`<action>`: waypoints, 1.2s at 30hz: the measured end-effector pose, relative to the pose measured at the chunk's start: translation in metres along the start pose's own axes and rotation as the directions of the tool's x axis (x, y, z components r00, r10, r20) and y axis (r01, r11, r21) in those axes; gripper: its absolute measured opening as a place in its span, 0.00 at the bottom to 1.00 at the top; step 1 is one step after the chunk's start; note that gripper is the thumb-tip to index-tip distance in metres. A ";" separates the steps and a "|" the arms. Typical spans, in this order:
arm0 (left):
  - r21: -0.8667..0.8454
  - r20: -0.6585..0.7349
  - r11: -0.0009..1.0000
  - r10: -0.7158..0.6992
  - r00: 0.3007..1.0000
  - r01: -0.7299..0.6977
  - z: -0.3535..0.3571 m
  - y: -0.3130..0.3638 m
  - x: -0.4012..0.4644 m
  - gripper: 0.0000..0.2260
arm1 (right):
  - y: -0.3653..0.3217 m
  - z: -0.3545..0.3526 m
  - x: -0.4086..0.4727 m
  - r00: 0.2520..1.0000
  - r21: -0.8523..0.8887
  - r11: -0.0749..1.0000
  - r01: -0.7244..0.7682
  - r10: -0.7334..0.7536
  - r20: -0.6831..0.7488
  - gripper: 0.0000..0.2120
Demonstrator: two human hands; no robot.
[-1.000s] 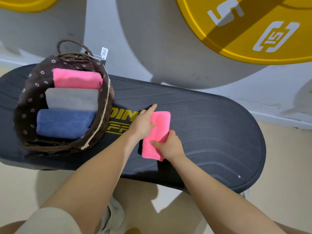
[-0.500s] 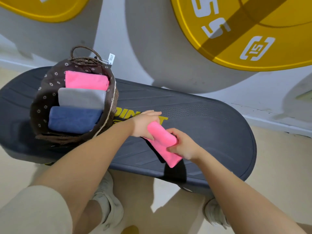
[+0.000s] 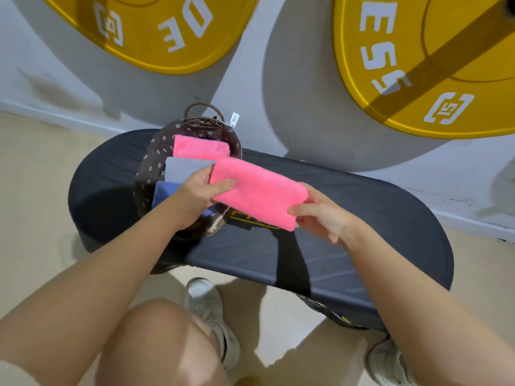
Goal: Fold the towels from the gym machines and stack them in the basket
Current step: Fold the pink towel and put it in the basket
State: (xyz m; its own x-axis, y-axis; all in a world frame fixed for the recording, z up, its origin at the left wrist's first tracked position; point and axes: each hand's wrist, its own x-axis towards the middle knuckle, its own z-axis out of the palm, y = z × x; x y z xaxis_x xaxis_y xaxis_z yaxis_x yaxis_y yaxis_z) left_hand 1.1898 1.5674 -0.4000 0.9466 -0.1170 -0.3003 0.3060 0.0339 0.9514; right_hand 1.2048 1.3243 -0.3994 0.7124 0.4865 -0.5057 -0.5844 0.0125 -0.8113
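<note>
Holding a folded pink towel in the air, lifted clear of the dark oval step platform and just right of the basket, its left end overlapping the basket's right rim. Left hand pinching the towel's left end, thumb lying on top, fingers hidden underneath. Right hand gripping the lower right corner, thumb on the near edge, fingers curled behind. Inside the basket, three folded towels lying side by side: another pink one at the far end, a grey one in the middle, a blue one nearest, partly covered by the left wrist. Basket standing on the platform's left part, paper tag hanging off its far rim beside the handle. Two yellow weight plates leaning on the wall beyond the basket.
</note>
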 end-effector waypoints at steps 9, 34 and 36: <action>0.001 -0.446 1.000 0.016 0.895 -0.017 -0.105 -0.021 0.055 0.08 | -0.010 0.095 0.136 0.925 -0.119 0.993 -0.003 -0.042 -0.378 0.11; 0.990 -0.104 0.084 -0.106 0.989 0.113 -0.105 -0.045 0.084 0.27 | 0.000 0.101 0.168 0.965 -0.999 0.026 -0.022 -0.261 -0.028 0.26; 0.993 -0.111 0.025 -0.091 0.990 0.114 -0.099 -0.029 0.079 0.26 | -0.002 0.100 0.143 0.939 -1.000 0.027 0.011 -0.343 0.001 0.26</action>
State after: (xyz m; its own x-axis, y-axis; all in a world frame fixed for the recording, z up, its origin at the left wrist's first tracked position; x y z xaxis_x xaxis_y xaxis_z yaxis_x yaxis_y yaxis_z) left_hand 1.2656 1.6551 -0.4585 0.9203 -0.0083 -0.3912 0.0151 -0.9983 0.0568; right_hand 1.2690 1.4810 -0.4402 0.8694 0.4534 -0.1966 0.3800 -0.8677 -0.3204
